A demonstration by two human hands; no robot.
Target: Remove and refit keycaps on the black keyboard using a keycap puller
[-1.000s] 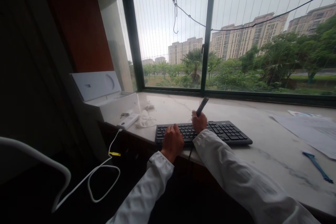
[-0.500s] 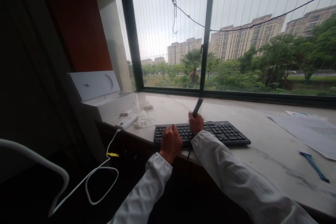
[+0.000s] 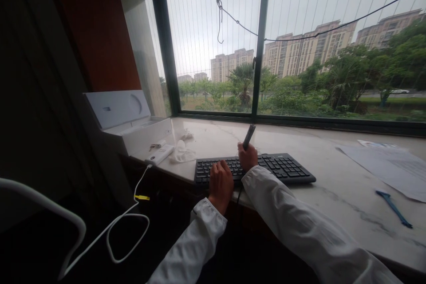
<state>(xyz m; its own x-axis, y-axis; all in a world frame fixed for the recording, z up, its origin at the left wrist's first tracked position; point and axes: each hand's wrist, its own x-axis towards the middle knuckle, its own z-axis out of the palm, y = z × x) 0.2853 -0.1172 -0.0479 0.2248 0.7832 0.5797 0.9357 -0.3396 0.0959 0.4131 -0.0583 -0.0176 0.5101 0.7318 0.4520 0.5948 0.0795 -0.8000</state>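
A black keyboard (image 3: 289, 166) lies along the front edge of the marble-patterned counter. Over its left-middle keys rests my left hand (image 3: 221, 184), fingers bent downward and side by side; the fingertips are hard to make out, and no held object shows. My right hand (image 3: 248, 157) is wrapped round a dark, stick-like handle (image 3: 249, 135) above the middle of the keyboard. The handle's top tilts up and to the right, while its lower end is hidden by the hand. A few fine pale strands show just left of that fist.
An open white box (image 3: 143, 137) stands at the left. Near it lie a white power strip (image 3: 159, 154), a crumpled tissue (image 3: 183, 153) and a white cable (image 3: 113, 222). Right lie paper sheets (image 3: 382, 166) and a blue tool (image 3: 394, 208). A window (image 3: 216, 75) rises behind.
My left hand has shifted slightly right along the keyboard, closer to the right hand. The right hand keeps its hold on the handle, nearly in place. The view has shifted a little.
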